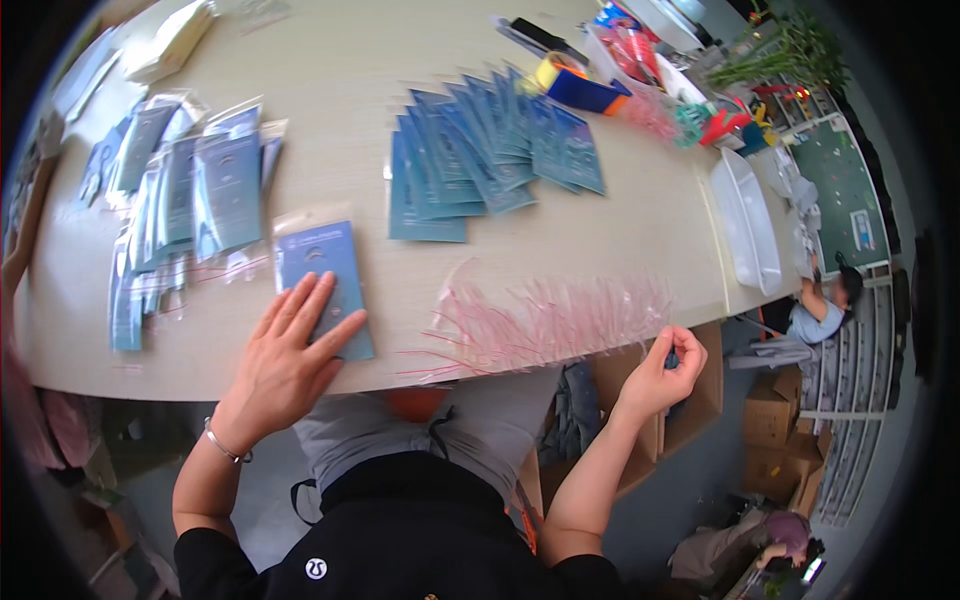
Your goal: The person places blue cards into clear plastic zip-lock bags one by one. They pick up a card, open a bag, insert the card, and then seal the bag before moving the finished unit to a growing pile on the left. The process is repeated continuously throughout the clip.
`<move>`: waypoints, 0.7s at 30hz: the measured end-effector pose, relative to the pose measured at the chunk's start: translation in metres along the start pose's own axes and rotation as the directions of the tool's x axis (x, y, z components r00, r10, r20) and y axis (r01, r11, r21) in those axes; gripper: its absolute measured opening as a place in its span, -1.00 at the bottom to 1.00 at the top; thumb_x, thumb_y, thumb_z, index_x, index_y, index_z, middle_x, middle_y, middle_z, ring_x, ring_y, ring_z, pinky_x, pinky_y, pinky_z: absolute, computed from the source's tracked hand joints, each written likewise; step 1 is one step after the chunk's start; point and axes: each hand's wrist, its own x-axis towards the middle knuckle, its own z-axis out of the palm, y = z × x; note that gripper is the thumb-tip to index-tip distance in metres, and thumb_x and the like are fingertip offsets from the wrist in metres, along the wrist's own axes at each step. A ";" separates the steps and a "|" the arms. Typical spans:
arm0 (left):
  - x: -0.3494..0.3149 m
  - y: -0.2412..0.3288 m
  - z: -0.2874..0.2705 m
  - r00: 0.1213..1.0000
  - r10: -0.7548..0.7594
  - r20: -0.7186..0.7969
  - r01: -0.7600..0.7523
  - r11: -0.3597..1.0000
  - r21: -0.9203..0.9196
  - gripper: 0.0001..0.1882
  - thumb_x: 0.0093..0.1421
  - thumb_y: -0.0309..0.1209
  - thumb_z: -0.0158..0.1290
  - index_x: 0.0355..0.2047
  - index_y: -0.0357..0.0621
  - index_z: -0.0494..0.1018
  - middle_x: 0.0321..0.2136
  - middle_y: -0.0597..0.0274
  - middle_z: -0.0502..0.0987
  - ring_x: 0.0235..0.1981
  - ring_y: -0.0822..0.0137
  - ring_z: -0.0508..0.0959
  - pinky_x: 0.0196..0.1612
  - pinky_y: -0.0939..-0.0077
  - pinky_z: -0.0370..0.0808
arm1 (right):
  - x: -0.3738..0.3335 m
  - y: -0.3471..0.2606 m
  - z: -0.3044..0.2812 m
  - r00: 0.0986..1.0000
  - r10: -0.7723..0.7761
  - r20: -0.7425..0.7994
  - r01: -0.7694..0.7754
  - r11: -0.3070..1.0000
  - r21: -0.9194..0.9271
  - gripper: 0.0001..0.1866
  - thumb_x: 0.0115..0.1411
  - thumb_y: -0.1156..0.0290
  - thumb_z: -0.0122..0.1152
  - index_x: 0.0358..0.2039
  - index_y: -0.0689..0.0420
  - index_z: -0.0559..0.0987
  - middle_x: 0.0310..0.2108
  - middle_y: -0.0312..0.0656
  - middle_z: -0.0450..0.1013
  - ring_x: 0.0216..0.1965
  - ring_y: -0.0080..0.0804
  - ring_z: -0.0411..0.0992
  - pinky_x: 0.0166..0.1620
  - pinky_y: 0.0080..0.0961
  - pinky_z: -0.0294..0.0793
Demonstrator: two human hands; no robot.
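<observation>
Tabletop (pixel 640 230): in the head view, I am looking down on its pale surface.
Left hand (pixel 280 350): fingers are spreading flat over a bagged blue card (pixel 318 250) that is lying near the front edge.
Right hand (pixel 655 382): thumb and index tip are touching in a pinch; I am not managing to tell whether film is between them.
Clear bags (pixel 560 320): red-lined, they are lying in a row between the hands.
Blue cards (pixel 470 150): they are fanning out beyond the row.
Bagged pile (pixel 185 200): it is lying at left.
White tray (pixel 745 220): it is standing at right.
</observation>
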 end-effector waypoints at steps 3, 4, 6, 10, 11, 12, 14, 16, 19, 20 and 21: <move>-0.009 -0.001 -0.001 0.998 0.058 0.024 -0.058 0.998 0.031 -0.33 0.16 -0.34 0.19 0.31 0.18 0.32 0.39 -0.09 0.15 0.41 -0.06 0.15 0.40 0.04 0.12 | -0.047 -0.080 0.017 0.776 -0.348 0.526 0.159 0.915 0.371 -0.68 0.03 0.65 0.34 -0.16 0.14 0.60 -0.10 -0.16 0.49 -0.03 -0.21 0.44 0.02 -0.25 0.40; -0.013 -0.002 -0.001 0.997 0.069 0.026 -0.069 0.997 0.015 -0.33 0.17 -0.33 0.19 0.32 0.18 0.31 0.39 -0.09 0.15 0.41 -0.05 0.15 0.40 0.04 0.12 | -0.063 -0.107 0.025 0.606 -0.466 0.644 0.143 0.861 0.488 -0.63 0.01 0.66 0.35 -0.13 0.10 0.61 -0.02 -0.17 0.51 0.05 -0.18 0.43 0.06 -0.24 0.38; -0.013 -0.004 -0.001 0.995 0.093 0.022 -0.092 0.995 -0.031 -0.36 0.17 -0.33 0.20 0.28 0.11 0.32 0.38 -0.08 0.16 0.41 -0.03 0.15 0.40 0.05 0.13 | -0.094 -0.127 0.034 0.377 -0.609 0.698 0.235 0.792 0.563 -0.58 -0.01 0.58 0.39 -0.08 0.04 0.62 0.07 -0.25 0.51 0.17 -0.18 0.38 0.14 -0.18 0.29; -0.017 -0.006 -0.001 0.996 0.091 -0.003 -0.090 0.989 -0.121 -0.47 0.17 -0.32 0.21 0.16 -0.04 0.38 0.38 -0.08 0.17 0.41 0.00 0.16 0.39 0.06 0.15 | -0.116 -0.132 0.050 0.300 -0.681 0.668 0.336 0.731 0.593 -0.68 -0.01 0.46 0.42 -0.18 0.01 0.65 0.07 -0.30 0.53 0.17 -0.25 0.38 0.16 -0.17 0.23; -0.018 -0.008 0.001 0.994 0.107 -0.030 -0.110 0.986 -0.124 -0.53 0.17 -0.29 0.22 0.06 -0.10 0.39 0.37 -0.07 0.19 0.41 -0.02 0.16 0.39 0.07 0.16 | -0.116 -0.132 0.049 0.304 -0.682 0.665 0.329 0.731 0.598 -0.72 0.00 0.45 0.41 -0.21 0.01 0.65 0.07 -0.31 0.53 0.17 -0.26 0.38 0.16 -0.17 0.22; -0.020 -0.010 0.001 0.993 0.108 -0.042 -0.113 0.985 -0.132 -0.52 0.16 -0.26 0.24 0.05 -0.10 0.40 0.36 -0.07 0.20 0.41 -0.03 0.16 0.39 0.06 0.15 | -0.117 -0.132 0.049 0.310 -0.682 0.663 0.321 0.731 0.602 -0.75 0.01 0.45 0.41 -0.24 0.01 0.66 0.06 -0.31 0.54 0.16 -0.27 0.39 0.16 -0.16 0.22; -0.019 -0.012 0.003 0.989 0.132 -0.070 -0.141 0.978 -0.151 -0.51 0.13 -0.20 0.26 0.01 -0.10 0.42 0.35 -0.07 0.21 0.41 -0.05 0.16 0.39 0.04 0.15 | -0.121 -0.134 0.048 0.339 -0.676 0.654 0.343 0.736 0.583 -0.80 -0.02 0.42 0.44 -0.33 0.00 0.66 0.05 -0.30 0.55 0.14 -0.28 0.40 0.15 -0.19 0.21; -0.025 -0.018 -0.003 0.985 0.149 -0.090 -0.166 0.958 -0.235 -0.51 0.08 -0.17 0.30 -0.05 -0.09 0.45 0.34 -0.04 0.23 0.40 -0.06 0.17 0.39 -0.01 0.15 | -0.123 -0.134 0.049 0.361 -0.664 0.655 0.334 0.747 0.574 -0.79 -0.04 0.41 0.46 -0.34 0.02 0.65 0.05 -0.29 0.55 0.13 -0.27 0.41 0.15 -0.20 0.21; -0.043 -0.030 -0.009 0.989 0.133 -0.057 -0.143 0.955 -0.258 -0.52 -0.01 -0.15 0.36 -0.14 -0.05 0.48 0.34 0.01 0.24 0.39 -0.06 0.18 0.38 -0.06 0.15 | -0.125 -0.135 0.049 0.406 -0.626 0.665 0.321 0.779 0.538 -0.79 -0.08 0.42 0.48 -0.39 0.05 0.64 0.02 -0.30 0.55 0.12 -0.23 0.40 0.14 -0.21 0.21; -0.049 -0.032 -0.010 0.992 0.121 -0.035 -0.126 0.960 -0.249 -0.52 -0.04 -0.15 0.37 -0.16 -0.04 0.49 0.34 0.03 0.25 0.39 -0.05 0.18 0.38 -0.07 0.15 | -0.127 -0.137 0.048 0.420 -0.609 0.673 0.311 0.793 0.524 -0.80 -0.08 0.43 0.49 -0.41 0.06 0.63 0.01 -0.29 0.55 0.12 -0.22 0.39 0.14 -0.21 0.21; -0.052 -0.031 -0.009 0.990 0.134 -0.053 -0.142 0.968 -0.209 -0.55 -0.05 -0.17 0.38 -0.19 -0.03 0.50 0.33 0.05 0.27 0.38 -0.04 0.20 0.38 -0.07 0.16 | -0.128 -0.138 0.047 0.434 -0.592 0.679 0.300 0.806 0.510 -0.80 -0.08 0.44 0.49 -0.42 0.07 0.63 -0.01 -0.29 0.55 0.12 -0.21 0.38 0.14 -0.21 0.21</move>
